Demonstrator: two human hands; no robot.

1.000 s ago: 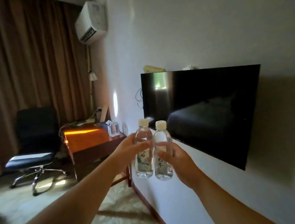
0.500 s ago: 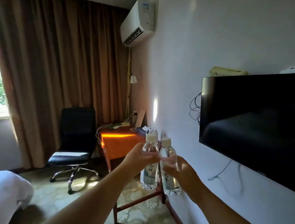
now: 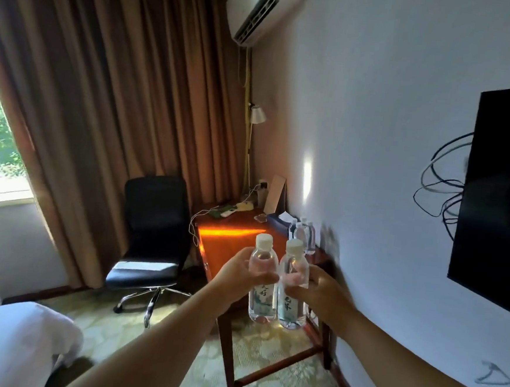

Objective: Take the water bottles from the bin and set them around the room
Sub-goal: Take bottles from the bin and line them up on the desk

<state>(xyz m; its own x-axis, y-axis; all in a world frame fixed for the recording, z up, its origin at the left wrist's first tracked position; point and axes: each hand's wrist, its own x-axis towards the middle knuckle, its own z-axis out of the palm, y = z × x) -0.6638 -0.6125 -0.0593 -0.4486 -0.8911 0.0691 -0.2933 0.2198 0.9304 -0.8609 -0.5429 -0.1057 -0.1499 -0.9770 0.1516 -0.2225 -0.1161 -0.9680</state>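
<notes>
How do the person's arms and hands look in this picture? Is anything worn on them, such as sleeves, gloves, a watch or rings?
Both forearms are bare as far as the frame shows: no sleeve reaches into view. The left hand and the right hand wear no gloves. No watch, bracelet or ring is visible on either wrist or on the fingers that show. No markings can be seen.

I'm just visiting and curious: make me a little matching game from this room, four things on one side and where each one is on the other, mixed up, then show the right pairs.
Things:
1. air conditioner
2. office chair
3. television
4. bottle with white cap

Places:
A. in the left hand's grip, held out in front
B. on the floor between the curtain and the desk
C. mounted on the wall at the right edge of the view
D. high on the wall beside the curtain

Pairs: 1-D, 2-B, 3-C, 4-A
</notes>
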